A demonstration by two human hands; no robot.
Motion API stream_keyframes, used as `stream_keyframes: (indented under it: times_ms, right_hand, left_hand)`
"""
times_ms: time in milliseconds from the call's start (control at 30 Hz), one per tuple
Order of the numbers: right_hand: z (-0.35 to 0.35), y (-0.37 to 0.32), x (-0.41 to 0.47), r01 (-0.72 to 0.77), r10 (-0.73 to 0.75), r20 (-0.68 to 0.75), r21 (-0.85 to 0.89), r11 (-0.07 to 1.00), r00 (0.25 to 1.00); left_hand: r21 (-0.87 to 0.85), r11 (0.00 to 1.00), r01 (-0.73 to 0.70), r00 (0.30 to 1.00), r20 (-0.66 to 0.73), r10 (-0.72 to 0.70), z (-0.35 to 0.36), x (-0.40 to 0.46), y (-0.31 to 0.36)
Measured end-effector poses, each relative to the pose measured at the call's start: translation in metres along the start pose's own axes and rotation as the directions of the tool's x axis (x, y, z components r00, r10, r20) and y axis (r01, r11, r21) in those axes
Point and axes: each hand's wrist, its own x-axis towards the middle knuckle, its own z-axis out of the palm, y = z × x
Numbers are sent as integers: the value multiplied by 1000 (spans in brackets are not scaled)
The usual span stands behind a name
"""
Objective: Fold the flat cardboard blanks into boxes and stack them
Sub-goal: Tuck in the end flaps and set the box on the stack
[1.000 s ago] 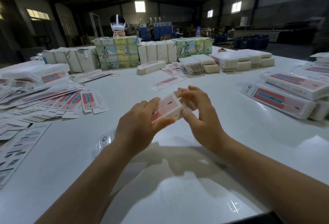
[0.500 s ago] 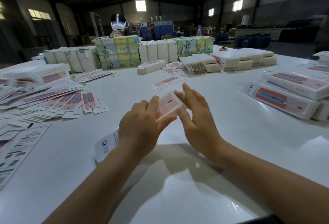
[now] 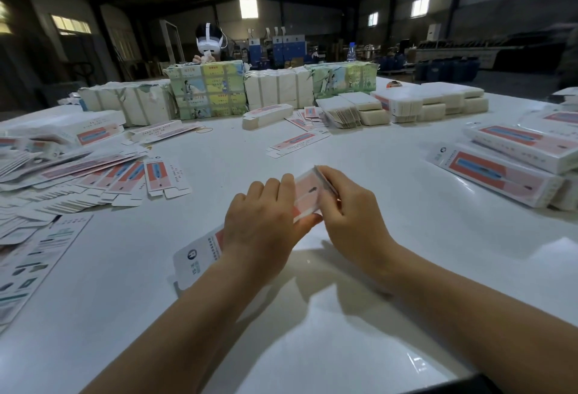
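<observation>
A long white and pink cardboard box blank [image 3: 305, 195] is held over the middle of the white table [image 3: 375, 174]. My left hand [image 3: 262, 221] grips its middle, thumb under and fingers over the top. My right hand [image 3: 350, 209] curls its fingers round the blank's far end. The blank's near end [image 3: 197, 256] sticks out to the left below my left wrist. Flat blanks [image 3: 93, 174] lie spread at the left. Folded boxes [image 3: 506, 168] lie stacked at the right.
Bundles of white and printed blanks [image 3: 209, 90] line the table's far side, with lower stacks [image 3: 431, 102] at the back right. A single flat blank [image 3: 297, 141] lies mid-table. A person with a headset [image 3: 208, 40] sits behind the bundles.
The blank has tilted and slid so its near end shows further left. My right hand has gone from straight fingers against the far end to fingers curled round it.
</observation>
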Motion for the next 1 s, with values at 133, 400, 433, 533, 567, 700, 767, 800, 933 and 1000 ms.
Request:
stream_keyframes:
  times_ms: [133,400,433,533,567,700,767,800,933,1000]
  right_hand:
    - [4,-2,-6,117,-106,85,-143,983,991]
    - [-6,-6,12,-445,395,250,705,552,884]
    - [-7,-6,14,-460,414,268,741,488,870]
    - [-6,-6,13,-459,442,236,729,508,865]
    - [-6,-5,13,-441,438,200,700,562,876]
    - [-7,-4,8,-298,317,65,558,774,946]
    - [-8,-6,7,-262,291,46,584,769,956]
    - [-9,-7,7,-263,299,47,623,737,953]
    - [-10,-10,9,-302,342,85,697,650,936]
    - [-10,-11,9,-325,362,108,715,619,926]
  left_hand:
    - [0,1000,4,1000,-12,-4,1,-1,0]
    - [-4,1000,9,996,-84,-9,2,-2,-8]
    - [7,1000,9,995,-100,-8,3,-1,-7]
    - [30,1000,0,991,-132,4,6,1,-6]
    - [26,1000,-5,990,-140,8,6,1,-6]
    - [-26,999,-19,984,-177,15,7,0,-8]
    - [-39,999,-27,981,-193,19,6,1,-9]
    - [-32,999,-33,979,-204,26,6,1,-9]
    - [40,998,-55,969,-238,63,5,1,-10]
    - [91,994,-59,969,-236,79,5,1,-10]
